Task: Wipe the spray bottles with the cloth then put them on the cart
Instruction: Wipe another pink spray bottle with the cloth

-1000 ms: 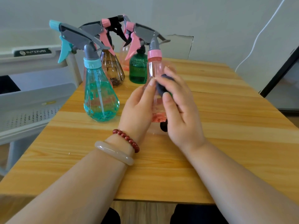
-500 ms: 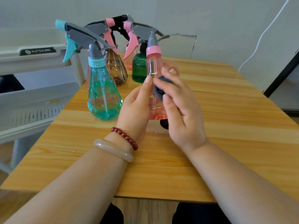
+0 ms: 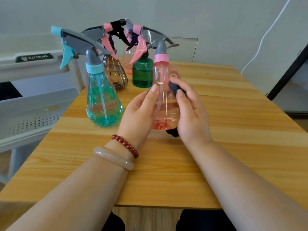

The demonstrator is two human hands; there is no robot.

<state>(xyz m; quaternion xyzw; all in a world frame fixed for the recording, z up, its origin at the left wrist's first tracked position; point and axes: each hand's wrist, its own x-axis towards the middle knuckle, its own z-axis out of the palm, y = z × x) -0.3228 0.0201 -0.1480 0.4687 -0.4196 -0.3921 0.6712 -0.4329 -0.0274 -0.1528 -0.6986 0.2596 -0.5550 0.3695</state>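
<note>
1. The pink spray bottle (image 3: 164,100) is upright between the two hands, near the middle of the wooden table (image 3: 241,134). I cannot tell whether its base touches the tabletop.
2. The left hand (image 3: 138,115) grips the bottle's body from nine o'clock, with the thumb laid up the front and the fingers curled round the back.
3. The right hand (image 3: 191,117) is at three o'clock of the bottle. Its fingers are curled round a dark cloth (image 3: 174,87) and press it against the bottle's upper side, below the pink collar. An end of the cloth hangs out under the palm, at five o'clock of the bottle.
4. A teal bottle (image 3: 103,100) stands on the table at nine o'clock of the held one, just beside the left hand.
5. A brown bottle (image 3: 115,72) stands at eleven o'clock and a green bottle (image 3: 142,72) at twelve, both farther back.
6. The cart (image 3: 33,104) stands off the table's edge at nine o'clock.
7. A red bead bracelet (image 3: 125,145) and a pale bangle (image 3: 113,158) sit on the left wrist.
</note>
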